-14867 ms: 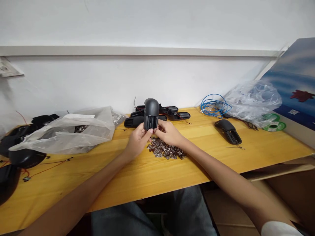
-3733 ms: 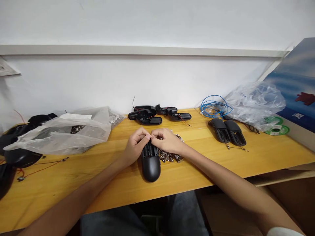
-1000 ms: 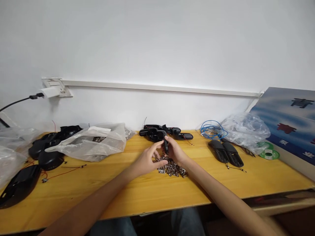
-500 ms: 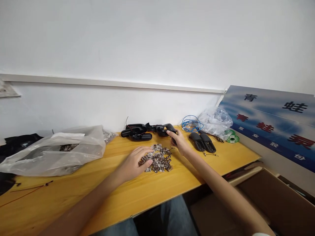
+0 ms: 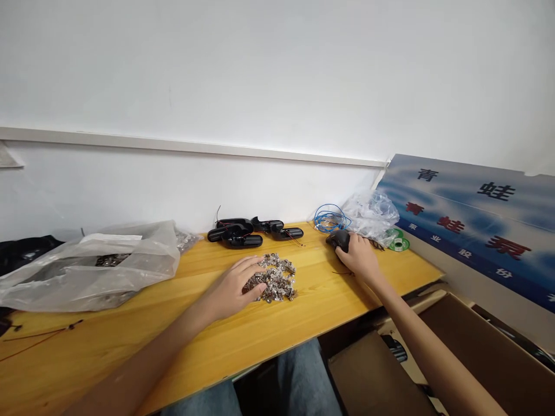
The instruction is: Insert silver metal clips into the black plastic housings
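My left hand [image 5: 234, 284] lies on the near left edge of a heap of small shiny metal pieces [image 5: 277, 277] on the wooden table [image 5: 182, 341]; its fingers are loosely spread over them. My right hand [image 5: 361, 258] reaches to the right and is curled over a black plastic shell [image 5: 339, 239] that rests on the table near a blue wire coil [image 5: 328, 219]. The other shells that lay there are hidden under my hand.
A group of black shells with thin red wires [image 5: 243, 231] lies by the wall. A plastic bag of metal parts [image 5: 99, 268] sits at left, with a crumpled clear bag [image 5: 373, 212] and a green spool [image 5: 396, 244] at right. A blue signboard [image 5: 468, 222] leans there, above cardboard boxes [image 5: 437, 358].
My right hand has carried the black shell from the middle of the table over to the right and lowered it. My left hand has settled on the metal heap. The view has swung right.
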Demonstrator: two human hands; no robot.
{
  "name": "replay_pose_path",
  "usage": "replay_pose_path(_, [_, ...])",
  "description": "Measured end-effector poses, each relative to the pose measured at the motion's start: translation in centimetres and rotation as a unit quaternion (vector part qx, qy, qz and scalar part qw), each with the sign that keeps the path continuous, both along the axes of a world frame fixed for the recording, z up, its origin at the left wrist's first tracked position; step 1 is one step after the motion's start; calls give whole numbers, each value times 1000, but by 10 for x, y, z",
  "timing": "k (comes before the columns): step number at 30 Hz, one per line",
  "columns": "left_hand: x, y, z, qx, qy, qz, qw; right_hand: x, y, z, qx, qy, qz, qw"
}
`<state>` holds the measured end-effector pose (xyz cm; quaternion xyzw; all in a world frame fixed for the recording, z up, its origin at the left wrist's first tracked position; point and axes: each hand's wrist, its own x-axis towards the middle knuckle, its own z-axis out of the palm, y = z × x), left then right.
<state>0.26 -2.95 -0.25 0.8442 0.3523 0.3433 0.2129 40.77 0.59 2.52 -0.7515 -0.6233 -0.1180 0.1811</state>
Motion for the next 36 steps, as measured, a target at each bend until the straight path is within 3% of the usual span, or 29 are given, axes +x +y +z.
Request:
replay_pose_path(5, [0, 1, 1, 13, 9, -3, 1000, -19, 3, -5, -39, 24, -30, 998])
replay_pose_path(10, [2, 0, 3, 14, 34, 2, 999, -28, 4, -1, -53, 64, 14, 996])
replay_pose_path(13, [3, -1, 3, 14, 34, 4, 999, -17, 3, 7, 19, 83, 17, 996])
replay_pose_path(16, [5, 0, 3, 22, -24, 31, 999, 3, 1, 12, 61, 96, -31, 993])
replay_pose_path(21, [5, 4, 4, 40, -79, 99, 991, 32, -6, -5, 58, 49, -78, 994])
replay_pose_path(26, [4, 6, 2, 79, -13, 124, 989, 39, -10, -28, 49, 60, -77, 994])
replay_pose_path(36, [2, 9, -1, 95, 38, 128, 987, 48, -9, -22, 16, 63, -106, 992])
